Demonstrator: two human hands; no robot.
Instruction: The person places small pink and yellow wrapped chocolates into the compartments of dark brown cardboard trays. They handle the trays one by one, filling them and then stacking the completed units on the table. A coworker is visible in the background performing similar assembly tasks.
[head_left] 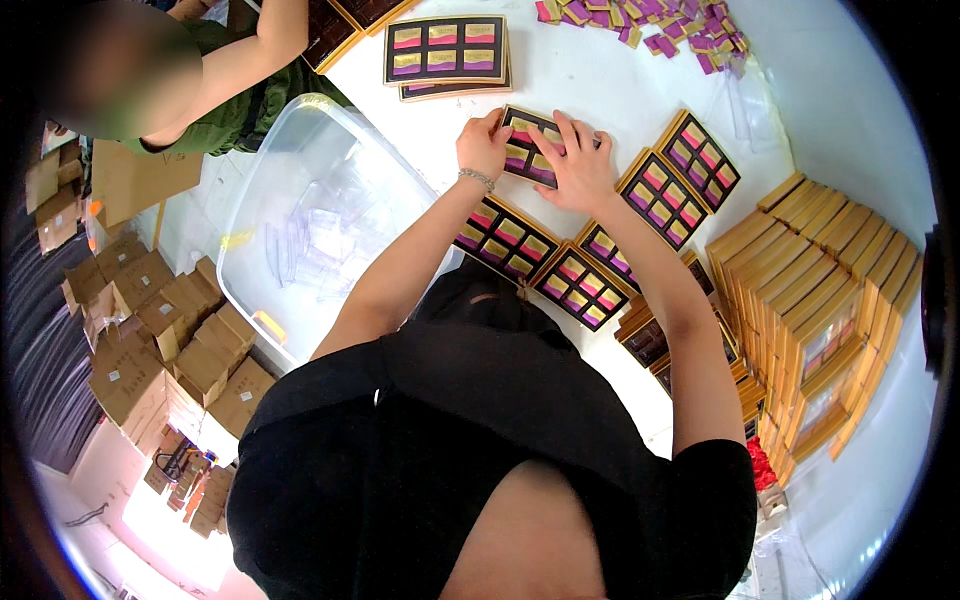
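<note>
A shallow black box with a gold rim and pink, purple and gold small packs in its compartments [518, 158] lies on the white table in front of me. My left hand [483, 150] grips its left edge; a chain bracelet circles that wrist. My right hand [578, 168] rests over the box's right part, fingers spread and touching the packs, hiding some of them. Close by, similar filled boxes sit nearer me: one [505, 240] below my hands, another [582, 287] to its right, and a further one [664, 198] right of my right hand.
Two stacked filled boxes [445, 50] stand at the far side. Loose small packs [660, 25] are heaped at the far right. Tall stacks of gold-edged boxes [800, 270] rise at right. A clear plastic tub [235, 270] stands left, near another person [225, 80] and cardboard cartons [190, 320].
</note>
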